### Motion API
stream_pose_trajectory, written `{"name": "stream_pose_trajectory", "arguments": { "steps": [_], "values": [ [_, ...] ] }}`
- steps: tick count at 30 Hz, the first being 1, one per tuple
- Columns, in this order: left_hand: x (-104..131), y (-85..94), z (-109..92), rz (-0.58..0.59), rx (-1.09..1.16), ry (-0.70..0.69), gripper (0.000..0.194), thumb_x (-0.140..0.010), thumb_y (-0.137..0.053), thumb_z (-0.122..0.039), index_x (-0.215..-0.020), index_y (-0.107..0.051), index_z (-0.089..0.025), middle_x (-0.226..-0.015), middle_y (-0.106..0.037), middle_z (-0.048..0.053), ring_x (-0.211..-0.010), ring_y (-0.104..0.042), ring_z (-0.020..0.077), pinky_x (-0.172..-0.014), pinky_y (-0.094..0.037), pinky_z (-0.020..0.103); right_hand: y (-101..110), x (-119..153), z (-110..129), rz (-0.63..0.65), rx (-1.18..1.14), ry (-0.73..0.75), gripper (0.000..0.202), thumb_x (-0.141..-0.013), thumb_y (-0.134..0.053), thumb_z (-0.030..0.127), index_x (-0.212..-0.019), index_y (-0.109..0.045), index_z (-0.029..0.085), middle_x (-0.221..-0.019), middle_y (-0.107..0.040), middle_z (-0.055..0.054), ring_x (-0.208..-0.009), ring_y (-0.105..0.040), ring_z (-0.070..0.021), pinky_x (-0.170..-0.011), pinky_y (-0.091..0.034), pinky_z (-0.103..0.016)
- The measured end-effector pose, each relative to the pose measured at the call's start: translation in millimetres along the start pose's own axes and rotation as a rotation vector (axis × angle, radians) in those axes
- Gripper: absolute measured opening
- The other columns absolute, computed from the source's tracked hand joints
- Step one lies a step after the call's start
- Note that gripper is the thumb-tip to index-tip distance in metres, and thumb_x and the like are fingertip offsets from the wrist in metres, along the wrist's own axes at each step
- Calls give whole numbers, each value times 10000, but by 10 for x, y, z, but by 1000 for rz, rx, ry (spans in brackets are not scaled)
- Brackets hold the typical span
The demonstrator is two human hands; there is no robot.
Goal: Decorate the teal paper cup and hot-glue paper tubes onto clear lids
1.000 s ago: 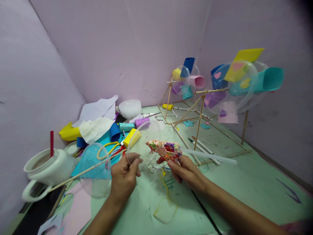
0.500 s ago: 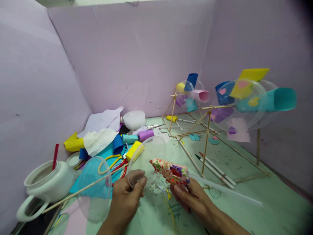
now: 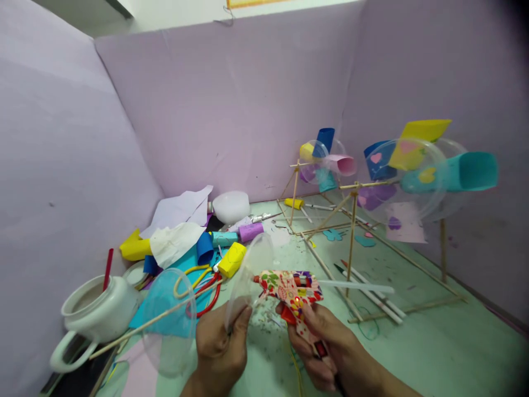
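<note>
At the lower centre, the left hand (image 3: 225, 344) pinches a clear disc (image 3: 259, 252) by its lower edge. To its right, the right hand (image 3: 326, 336) grips a glue gun (image 3: 280, 284), nozzle close to the disc; contact is unclear. A stick (image 3: 161, 316) crosses a second disc (image 3: 171, 350) at lower left, near a white pot (image 3: 109, 317). Right of centre stand a small wheel (image 3: 325, 181) and a large wheel (image 3: 424, 181).

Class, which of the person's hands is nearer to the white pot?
Left. The left hand, pinching a clear disc, is to the right of the white pot; the right hand, gripping the glue gun, is farther right.
</note>
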State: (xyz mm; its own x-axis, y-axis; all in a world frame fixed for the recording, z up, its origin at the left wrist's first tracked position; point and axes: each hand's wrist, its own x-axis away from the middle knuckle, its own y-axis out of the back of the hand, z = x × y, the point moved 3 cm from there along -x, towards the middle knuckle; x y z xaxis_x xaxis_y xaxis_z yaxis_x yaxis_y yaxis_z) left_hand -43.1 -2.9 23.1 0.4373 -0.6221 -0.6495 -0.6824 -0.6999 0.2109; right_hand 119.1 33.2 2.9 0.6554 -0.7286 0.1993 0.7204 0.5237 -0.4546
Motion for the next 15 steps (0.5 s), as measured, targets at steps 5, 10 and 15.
{"name": "stream_pose_trajectory", "arguments": {
  "steps": [5,10,15],
  "values": [
    [-24,13,-65,-27,-66,-133,138,-698,-664,-184,-691,-750,-292,-607,-708,38,-532,-646,194,-537,-493,283,-9,-3,35,30,56,28,590,-703,-516,742,-507,-418,195,-389,-286,97,-265,-191,-27,-281,-213,-182],
    [-127,67,4,190,-27,-18,87,-690,-687,-234,-713,-753,-285,-618,-724,13,-566,-670,187,-568,-515,263,82,103,251,-75,770,482,281,-856,-516,433,-961,-631,198,-809,-671,-59,-671,-613,-182,-594,-459,-259],
    [-198,114,42,256,76,200,87,-701,-673,-299,-695,-746,-253,-601,-719,8,-587,-671,192,-591,-528,277,90,177,266,-29,1121,692,318,-852,-487,283,-1155,-559,220,-951,-674,-78,-761,-629,-212,-661,-446,-287]
  ]
}}
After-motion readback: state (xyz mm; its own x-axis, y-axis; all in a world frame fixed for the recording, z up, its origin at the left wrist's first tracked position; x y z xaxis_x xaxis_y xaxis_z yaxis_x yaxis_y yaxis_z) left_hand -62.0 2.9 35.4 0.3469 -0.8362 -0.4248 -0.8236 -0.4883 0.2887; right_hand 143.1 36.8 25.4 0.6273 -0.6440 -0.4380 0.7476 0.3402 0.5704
